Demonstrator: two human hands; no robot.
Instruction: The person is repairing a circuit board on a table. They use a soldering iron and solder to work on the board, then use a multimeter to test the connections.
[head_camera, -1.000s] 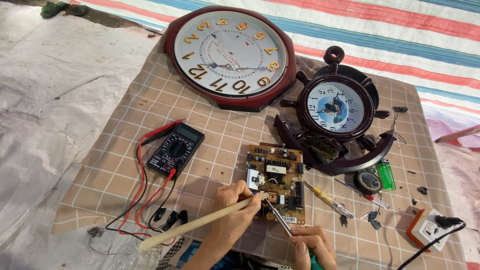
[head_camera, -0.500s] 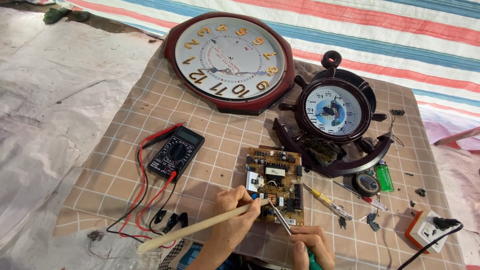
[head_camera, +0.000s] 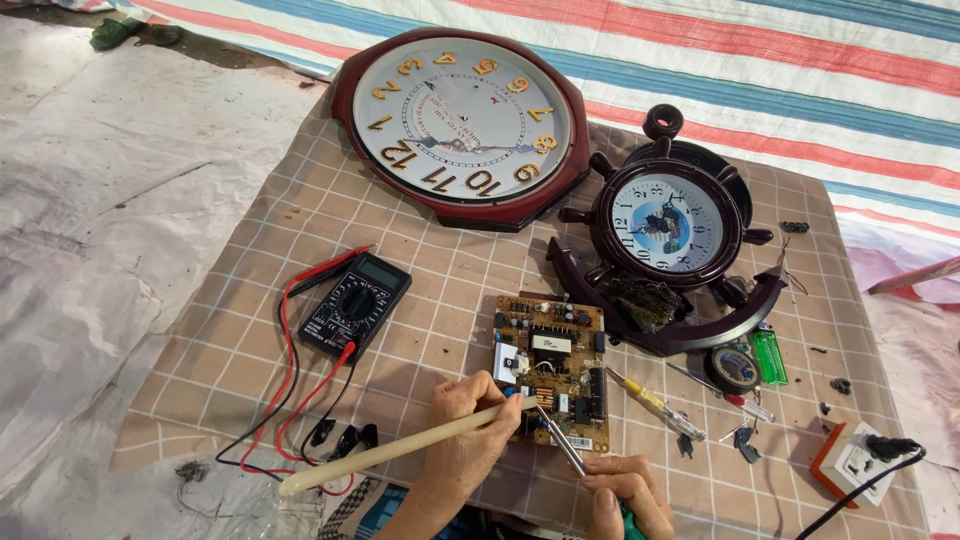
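The circuit board (head_camera: 552, 372) lies flat on the checkered cloth (head_camera: 250, 330), just ahead of both hands, long axis running away from them. The left hand (head_camera: 465, 435) has its fingers clenched round a pale rod (head_camera: 390, 455), tip touching the board's near edge. The right hand (head_camera: 625, 492) pinches a thin metal tool (head_camera: 560, 440), slanting onto the same spot.

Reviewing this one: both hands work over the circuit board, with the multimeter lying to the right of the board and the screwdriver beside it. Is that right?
Not quite. The head view shows the multimeter lying to the left of the circuit board, not the right. The rest holds: the left hand and right hand work over the board, and the yellow-handled screwdriver lies beside it.
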